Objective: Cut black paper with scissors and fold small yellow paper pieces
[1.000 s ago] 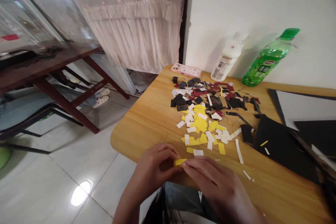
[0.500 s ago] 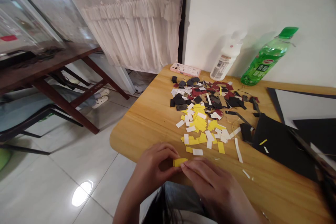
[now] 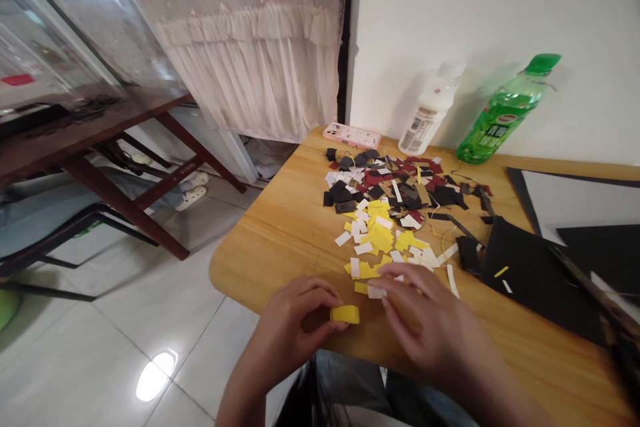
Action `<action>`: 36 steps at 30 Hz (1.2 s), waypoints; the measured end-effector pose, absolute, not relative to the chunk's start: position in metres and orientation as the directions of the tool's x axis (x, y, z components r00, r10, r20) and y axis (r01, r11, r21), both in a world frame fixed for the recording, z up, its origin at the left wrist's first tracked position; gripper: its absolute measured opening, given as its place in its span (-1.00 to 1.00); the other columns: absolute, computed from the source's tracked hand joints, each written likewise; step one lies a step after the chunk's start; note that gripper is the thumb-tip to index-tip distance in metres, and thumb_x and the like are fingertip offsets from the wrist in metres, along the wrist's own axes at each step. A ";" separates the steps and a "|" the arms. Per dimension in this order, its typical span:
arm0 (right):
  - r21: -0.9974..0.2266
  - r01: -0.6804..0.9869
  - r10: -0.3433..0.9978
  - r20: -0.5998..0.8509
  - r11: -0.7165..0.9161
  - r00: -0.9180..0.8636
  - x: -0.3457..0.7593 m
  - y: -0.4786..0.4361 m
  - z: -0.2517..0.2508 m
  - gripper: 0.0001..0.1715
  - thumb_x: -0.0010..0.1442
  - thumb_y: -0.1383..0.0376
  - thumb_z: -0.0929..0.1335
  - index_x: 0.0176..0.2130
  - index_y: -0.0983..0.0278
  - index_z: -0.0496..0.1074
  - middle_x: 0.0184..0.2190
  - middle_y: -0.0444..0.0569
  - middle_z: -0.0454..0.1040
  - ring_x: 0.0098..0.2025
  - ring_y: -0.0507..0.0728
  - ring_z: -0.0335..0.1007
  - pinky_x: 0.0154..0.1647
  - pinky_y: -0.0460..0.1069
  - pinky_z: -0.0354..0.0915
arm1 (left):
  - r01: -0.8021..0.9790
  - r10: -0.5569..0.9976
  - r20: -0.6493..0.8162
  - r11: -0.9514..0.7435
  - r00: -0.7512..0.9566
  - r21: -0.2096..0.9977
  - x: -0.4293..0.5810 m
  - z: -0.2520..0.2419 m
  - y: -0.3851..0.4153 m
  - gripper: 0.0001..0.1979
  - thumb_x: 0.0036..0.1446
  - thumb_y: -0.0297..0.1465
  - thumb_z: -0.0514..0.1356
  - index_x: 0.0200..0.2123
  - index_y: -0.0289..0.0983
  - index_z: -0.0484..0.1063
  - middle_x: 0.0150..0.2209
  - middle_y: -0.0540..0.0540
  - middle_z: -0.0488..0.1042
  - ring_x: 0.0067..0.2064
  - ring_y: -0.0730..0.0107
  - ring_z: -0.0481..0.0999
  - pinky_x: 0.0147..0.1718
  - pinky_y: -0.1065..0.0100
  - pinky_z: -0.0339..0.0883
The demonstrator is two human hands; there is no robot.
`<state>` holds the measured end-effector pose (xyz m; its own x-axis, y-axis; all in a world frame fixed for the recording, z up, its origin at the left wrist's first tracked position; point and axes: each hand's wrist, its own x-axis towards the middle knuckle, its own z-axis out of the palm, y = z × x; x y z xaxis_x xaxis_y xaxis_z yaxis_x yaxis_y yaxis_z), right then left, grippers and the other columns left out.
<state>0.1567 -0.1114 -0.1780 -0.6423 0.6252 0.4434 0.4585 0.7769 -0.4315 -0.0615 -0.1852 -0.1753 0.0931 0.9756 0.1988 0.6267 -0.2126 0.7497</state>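
A light wooden desk (image 3: 260,260) carried a heap of cut paper scraps (image 3: 385,213) in black, red, yellow and white, with a person's left hand (image 3: 295,327) and right hand (image 3: 425,320) at its near edge.
Along the far right of the desk lay a large black card sheet (image 3: 530,273), and against the white wall stood a green plastic soft-drink bottle (image 3: 505,113), a white plastic bottle (image 3: 430,117) and a phone in a pink case (image 3: 351,135). The left hand was curled, holding a small rectangular yellow paper piece (image 3: 345,314) at its fingertips just above the desk. The right hand was open with its fingers spread, nearest to a small white paper slip (image 3: 376,292).
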 end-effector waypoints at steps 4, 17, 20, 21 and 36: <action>-0.346 0.558 0.656 0.345 0.754 -0.672 0.163 -0.098 -0.182 -0.83 0.24 0.36 0.34 -0.14 0.24 0.47 -0.17 0.11 0.54 -0.14 0.32 0.54 -0.24 0.20 0.55 | 0.628 0.976 0.197 -0.214 0.097 0.748 -0.062 -0.176 -0.185 -0.88 0.08 -0.43 0.42 -0.31 -0.24 0.55 -0.23 -0.06 0.61 -0.20 0.29 0.60 -0.21 0.36 0.36; -0.589 0.486 0.711 0.231 0.645 -0.664 0.167 -0.105 -0.191 -0.74 0.37 0.35 0.27 -0.26 0.14 0.53 -0.30 -0.09 0.60 -0.27 0.12 0.59 -0.29 -0.04 0.52 | 0.634 0.983 0.158 -0.179 0.091 0.752 -0.061 -0.175 -0.186 -0.85 0.04 -0.45 0.43 -0.31 -0.24 0.55 -0.22 -0.07 0.61 -0.20 0.25 0.59 -0.21 0.33 0.36; -0.630 0.427 0.730 0.358 0.649 -0.582 0.164 -0.112 -0.190 -0.74 0.39 0.36 0.25 -0.17 0.17 0.53 -0.24 -0.04 0.61 -0.21 0.12 0.61 -0.20 -0.05 0.53 | 0.637 0.984 0.152 -0.174 0.090 0.751 -0.061 -0.174 -0.186 -0.87 0.06 -0.43 0.42 -0.30 -0.24 0.55 -0.23 -0.08 0.61 -0.21 0.24 0.59 -0.21 0.32 0.36; -0.615 0.411 0.714 0.397 0.673 -0.576 0.162 -0.115 -0.188 -0.73 0.40 0.38 0.24 -0.13 0.18 0.52 -0.22 -0.03 0.61 -0.18 0.12 0.61 -0.17 -0.04 0.54 | 0.637 0.985 0.147 -0.170 0.089 0.752 -0.061 -0.174 -0.186 -0.88 0.07 -0.42 0.41 -0.30 -0.24 0.56 -0.23 -0.08 0.61 -0.20 0.24 0.59 -0.21 0.32 0.37; -0.217 0.353 0.401 0.680 0.910 -0.614 0.140 -0.134 -0.173 -0.64 0.47 0.43 0.13 -0.16 0.30 0.47 -0.33 -0.04 0.66 -0.26 0.11 0.60 -0.35 -0.05 0.43 | 0.616 0.985 0.149 -0.171 0.089 0.769 -0.061 -0.173 -0.185 -0.90 0.07 -0.46 0.41 -0.33 -0.26 0.54 -0.23 -0.07 0.61 -0.20 0.27 0.59 -0.20 0.33 0.34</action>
<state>0.1402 -0.1340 -0.1728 -0.6138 0.4006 0.6803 0.3530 0.9100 -0.2173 -0.0608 -0.1854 -0.1735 0.0885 0.9849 0.1487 0.6162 -0.1715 0.7687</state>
